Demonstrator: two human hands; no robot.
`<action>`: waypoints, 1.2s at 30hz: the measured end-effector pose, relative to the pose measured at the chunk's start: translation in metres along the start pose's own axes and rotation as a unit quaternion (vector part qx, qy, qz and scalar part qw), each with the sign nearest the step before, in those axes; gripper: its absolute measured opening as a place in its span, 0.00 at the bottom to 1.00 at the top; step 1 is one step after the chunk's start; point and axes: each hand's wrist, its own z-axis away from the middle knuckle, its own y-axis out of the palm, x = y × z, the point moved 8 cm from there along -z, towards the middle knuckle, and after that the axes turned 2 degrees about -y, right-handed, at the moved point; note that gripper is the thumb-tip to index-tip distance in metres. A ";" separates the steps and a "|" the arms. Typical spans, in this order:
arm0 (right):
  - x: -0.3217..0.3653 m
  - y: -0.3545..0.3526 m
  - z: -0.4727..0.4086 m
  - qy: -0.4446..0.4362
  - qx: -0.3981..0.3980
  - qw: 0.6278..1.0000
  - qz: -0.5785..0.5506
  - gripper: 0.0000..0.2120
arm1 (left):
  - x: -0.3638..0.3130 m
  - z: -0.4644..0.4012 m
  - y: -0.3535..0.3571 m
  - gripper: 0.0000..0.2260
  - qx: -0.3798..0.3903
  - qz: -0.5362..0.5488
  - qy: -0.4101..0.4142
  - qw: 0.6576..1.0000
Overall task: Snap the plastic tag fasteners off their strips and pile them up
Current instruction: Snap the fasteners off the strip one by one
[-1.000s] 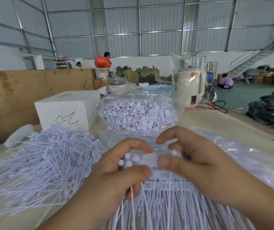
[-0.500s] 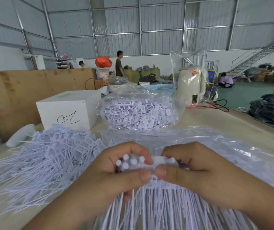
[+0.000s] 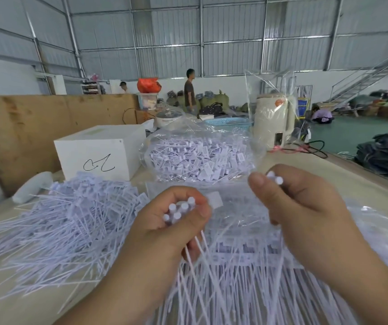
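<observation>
Fasteners [image 3: 179, 211], thin white plastic stems

Both forearms [image 3: 108, 299] leave the bottom edge, and the fastener tails [image 3: 235, 296] blur together (uncountable).

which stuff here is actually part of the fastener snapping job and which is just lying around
Part of the job:
- left hand, its grip on a bunch of snapped fasteners
- right hand, pinching a few fasteners
- loose fastener pile
- strips in the bag
- bagged fasteners

Lying about:
- white box
- kettle
- blue basket
</observation>
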 end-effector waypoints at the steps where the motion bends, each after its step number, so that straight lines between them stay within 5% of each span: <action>1: 0.001 0.002 0.000 -0.005 0.036 0.999 -0.016 0.25 | -0.001 0.000 0.002 0.03 0.019 -0.005 -0.002 1.000; 3: 0.001 0.019 0.005 -0.001 0.149 0.987 -0.055 0.17 | -0.003 0.001 0.008 0.06 0.063 -0.029 -0.003 0.998; 6: -0.005 0.041 0.017 -0.009 0.263 0.965 -0.023 0.24 | -0.001 0.004 0.017 0.12 0.127 -0.058 -0.003 0.990; 12: -0.003 0.052 0.023 -0.021 0.319 0.948 0.008 0.31 | -0.001 0.014 0.029 0.11 0.301 -0.078 -0.042 0.950; 16: 0.000 0.053 0.022 -0.050 0.324 0.943 0.057 0.20 | -0.001 0.015 0.032 0.10 0.343 -0.100 -0.035 0.933; 21: -0.005 0.042 0.017 -0.022 0.332 0.943 -0.009 0.21 | -0.010 0.011 0.027 0.09 0.323 -0.029 -0.012 0.946; 24: -0.012 0.040 0.014 0.003 0.313 0.950 -0.010 0.21 | -0.003 0.003 0.017 0.05 0.243 -0.048 -0.015 0.969; 29: -0.004 0.032 0.007 -0.021 0.184 0.982 0.038 0.22 | -0.007 -0.002 0.006 0.07 0.075 -0.029 0.023 0.997; 33: 0.010 0.030 0.010 -0.031 0.086 0.995 0.040 0.22 | -0.017 0.002 0.004 0.05 0.021 -0.013 0.064 0.998; 36: 0.003 0.008 0.007 0.008 -0.014 1.000 0.002 0.31 | -0.014 0.000 -0.004 0.04 -0.005 0.019 0.040 0.999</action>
